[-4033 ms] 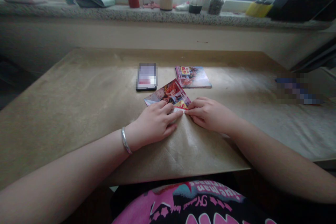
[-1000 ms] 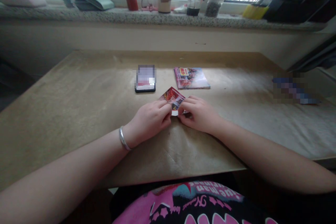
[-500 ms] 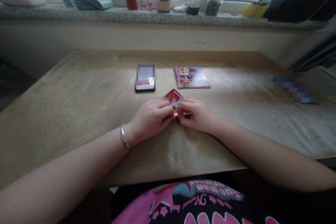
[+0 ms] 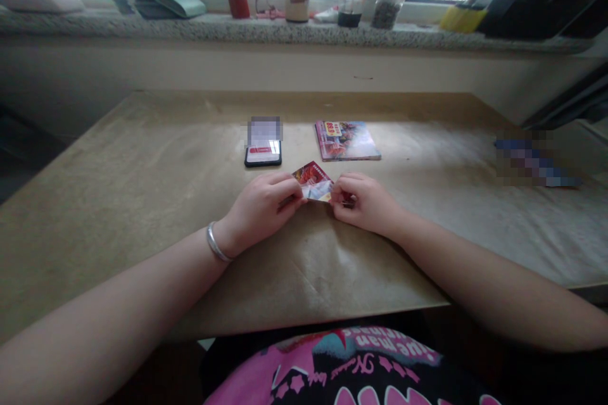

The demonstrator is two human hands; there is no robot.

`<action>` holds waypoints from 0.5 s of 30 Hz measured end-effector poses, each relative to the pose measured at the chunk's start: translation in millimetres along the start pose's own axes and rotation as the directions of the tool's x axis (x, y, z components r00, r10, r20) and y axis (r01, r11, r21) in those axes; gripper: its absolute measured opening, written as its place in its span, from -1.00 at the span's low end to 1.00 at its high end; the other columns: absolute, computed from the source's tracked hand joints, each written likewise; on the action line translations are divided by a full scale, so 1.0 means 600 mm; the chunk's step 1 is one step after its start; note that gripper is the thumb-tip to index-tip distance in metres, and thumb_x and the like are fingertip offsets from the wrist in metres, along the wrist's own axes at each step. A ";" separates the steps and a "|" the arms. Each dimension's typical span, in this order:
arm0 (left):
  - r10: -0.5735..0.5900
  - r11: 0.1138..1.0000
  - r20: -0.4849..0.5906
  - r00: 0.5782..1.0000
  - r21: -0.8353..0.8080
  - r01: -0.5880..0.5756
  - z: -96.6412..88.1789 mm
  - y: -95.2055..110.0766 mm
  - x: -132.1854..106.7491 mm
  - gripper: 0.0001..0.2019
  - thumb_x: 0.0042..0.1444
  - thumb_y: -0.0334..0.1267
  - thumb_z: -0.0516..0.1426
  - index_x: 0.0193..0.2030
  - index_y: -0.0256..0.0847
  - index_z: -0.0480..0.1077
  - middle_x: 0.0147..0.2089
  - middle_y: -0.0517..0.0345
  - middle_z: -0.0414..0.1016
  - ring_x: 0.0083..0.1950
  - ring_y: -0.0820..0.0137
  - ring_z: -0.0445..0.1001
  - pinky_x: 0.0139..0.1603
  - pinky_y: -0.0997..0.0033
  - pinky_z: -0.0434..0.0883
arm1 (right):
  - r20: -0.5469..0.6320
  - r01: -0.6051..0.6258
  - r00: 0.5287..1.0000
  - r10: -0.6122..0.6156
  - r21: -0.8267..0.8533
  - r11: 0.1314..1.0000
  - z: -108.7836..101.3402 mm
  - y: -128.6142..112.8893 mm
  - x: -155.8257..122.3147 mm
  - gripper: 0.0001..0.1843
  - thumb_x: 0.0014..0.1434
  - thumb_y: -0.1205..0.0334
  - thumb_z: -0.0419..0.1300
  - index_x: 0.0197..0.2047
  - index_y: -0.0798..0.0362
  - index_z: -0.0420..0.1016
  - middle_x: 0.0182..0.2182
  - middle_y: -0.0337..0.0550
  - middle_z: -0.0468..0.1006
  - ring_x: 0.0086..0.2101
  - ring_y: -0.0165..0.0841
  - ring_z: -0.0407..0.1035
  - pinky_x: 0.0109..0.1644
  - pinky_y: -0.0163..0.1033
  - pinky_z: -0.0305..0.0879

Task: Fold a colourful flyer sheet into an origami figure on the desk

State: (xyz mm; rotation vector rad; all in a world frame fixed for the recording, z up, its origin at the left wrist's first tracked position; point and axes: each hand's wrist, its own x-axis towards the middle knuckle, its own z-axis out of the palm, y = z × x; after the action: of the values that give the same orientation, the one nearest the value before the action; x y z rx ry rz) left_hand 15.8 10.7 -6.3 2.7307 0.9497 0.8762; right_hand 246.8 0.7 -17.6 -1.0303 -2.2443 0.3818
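Observation:
A small folded piece of colourful printed paper point(image 4: 313, 181) lies between my two hands on the brown paper-covered table point(image 4: 142, 164). My left hand point(image 4: 259, 207), with a silver bangle on its wrist, pinches the paper's left side with curled fingers. My right hand point(image 4: 365, 202) pinches the right side, fingers closed. Part of the paper is hidden under my fingers.
A phone point(image 4: 263, 152) lies just beyond my hands, and a stack of printed leaflets point(image 4: 346, 140) to its right. A blurred blue item point(image 4: 536, 161) sits at the far right. The stone window sill point(image 4: 285, 28) holds bottles, jars and cases.
The paper has gone from a larger flat sheet to a small folded shape. My hands have drawn apart slightly, now pinching its two sides.

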 end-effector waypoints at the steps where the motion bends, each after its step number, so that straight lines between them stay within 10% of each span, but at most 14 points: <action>1: -0.003 1.000 -0.006 1.000 0.001 0.003 -0.001 -0.001 0.000 -0.84 0.21 -0.32 0.08 -0.41 -0.25 0.34 -0.36 0.13 0.40 -0.34 0.44 0.32 -0.31 0.46 0.29 | 0.002 -0.006 1.000 0.006 -0.001 1.000 -0.002 0.001 -0.001 -0.86 -0.09 0.47 0.14 -0.49 0.04 0.31 -0.50 -0.26 0.36 -0.43 -0.41 0.24 -0.34 -0.32 0.13; 15: -0.054 0.996 -0.064 0.997 0.069 0.058 -0.012 -0.016 0.001 -0.86 0.19 -0.30 0.10 -0.38 -0.24 0.40 -0.35 0.12 0.46 -0.33 0.40 0.39 -0.24 0.39 0.32 | 0.033 -0.087 0.996 0.088 -0.040 0.995 -0.018 0.019 -0.007 -0.90 -0.09 0.43 0.15 -0.50 0.05 0.35 -0.49 -0.25 0.41 -0.46 -0.44 0.25 -0.37 -0.34 0.12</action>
State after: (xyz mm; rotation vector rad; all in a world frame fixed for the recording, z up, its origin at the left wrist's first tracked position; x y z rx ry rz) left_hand 6.9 18.0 -2.9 2.7351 1.0835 0.9398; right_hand 262.5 5.1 -16.6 -1.1535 -2.2508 0.3977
